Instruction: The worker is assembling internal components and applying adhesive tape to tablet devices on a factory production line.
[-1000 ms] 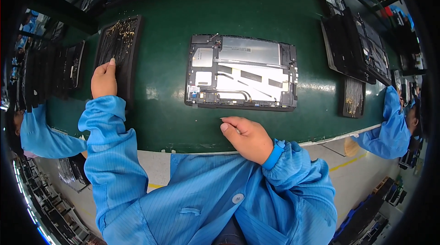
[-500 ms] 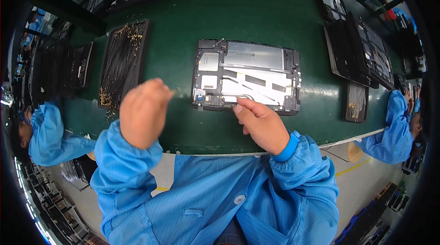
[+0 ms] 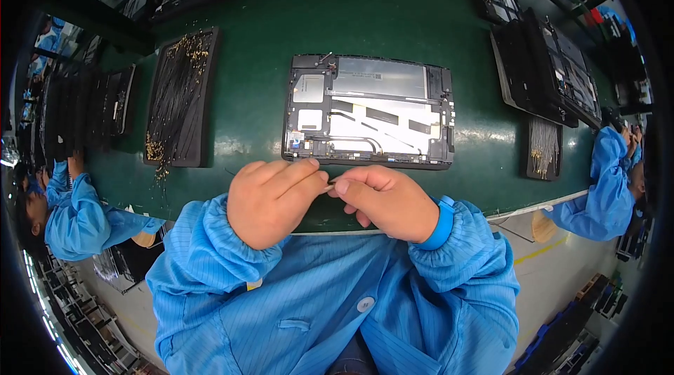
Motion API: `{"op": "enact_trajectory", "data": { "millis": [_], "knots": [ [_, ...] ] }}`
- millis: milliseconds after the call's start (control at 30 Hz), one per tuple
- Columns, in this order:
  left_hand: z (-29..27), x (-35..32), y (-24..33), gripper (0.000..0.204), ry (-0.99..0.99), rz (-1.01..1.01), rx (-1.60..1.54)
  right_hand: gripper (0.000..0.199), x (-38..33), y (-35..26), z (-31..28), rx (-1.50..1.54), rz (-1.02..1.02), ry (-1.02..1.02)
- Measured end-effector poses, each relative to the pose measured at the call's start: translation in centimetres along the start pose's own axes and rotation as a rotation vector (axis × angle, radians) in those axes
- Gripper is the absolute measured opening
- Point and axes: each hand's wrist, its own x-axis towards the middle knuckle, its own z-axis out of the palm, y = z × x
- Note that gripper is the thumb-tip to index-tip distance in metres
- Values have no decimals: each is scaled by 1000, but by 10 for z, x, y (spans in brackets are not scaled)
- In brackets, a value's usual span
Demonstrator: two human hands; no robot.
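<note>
A tablet chassis (image 3: 439, 108) with its inside exposed lies flat on the green table, showing silver panels, black strips and thin wiring. Just in front of its near edge, my left hand (image 3: 270, 203) and my right hand (image 3: 386, 199) meet at the fingertips. The left fingers are closed, bent over toward the right ones. My right thumb and forefinger pinch together, and a blue band (image 3: 442, 224) circles that wrist. Something small and thin seems to sit between the two hands; its kind is too small and covered to make out.
Left of the chassis lies a black tray (image 3: 210, 104) of thin black cables (image 3: 177, 87) with gold ends. Stacked dark panels (image 3: 533, 69) stand at right, near a smaller cable tray (image 3: 544, 150). Co-workers in blue sit at both sides (image 3: 88, 210).
My left hand has come right and down from beside the cable tray to meet my right hand. The right hand has shifted slightly away from the chassis edge, toward me.
</note>
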Motion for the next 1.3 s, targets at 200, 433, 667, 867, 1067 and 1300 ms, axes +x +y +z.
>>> {"op": "enact_trajectory", "data": {
  "millis": [200, 433, 667, 867, 1067, 1300],
  "knots": [
    [26, -7, 12, 17, 11, -124, -177, 32, 0, 20, -9, 145, 149, 65],
    [52, 3, -1, 10, 55, -226, 5, 31, 12, 16, -14, 497, -124, 369],
    [53, 1, -4, 13, -95, -295, -56, 41, 33, 11, -7, 230, -610, 676],
    [52, 3, -5, 15, -111, -296, -64, 33, 41, 32, -9, -19, -744, 646],
    [51, 2, -5, 13, -114, -292, -71, 29, 46, 40, -8, -65, -768, 658],
    [52, 4, -3, 13, -111, -288, -80, 25, 48, 44, -9, -88, -815, 691]
  ]
}}
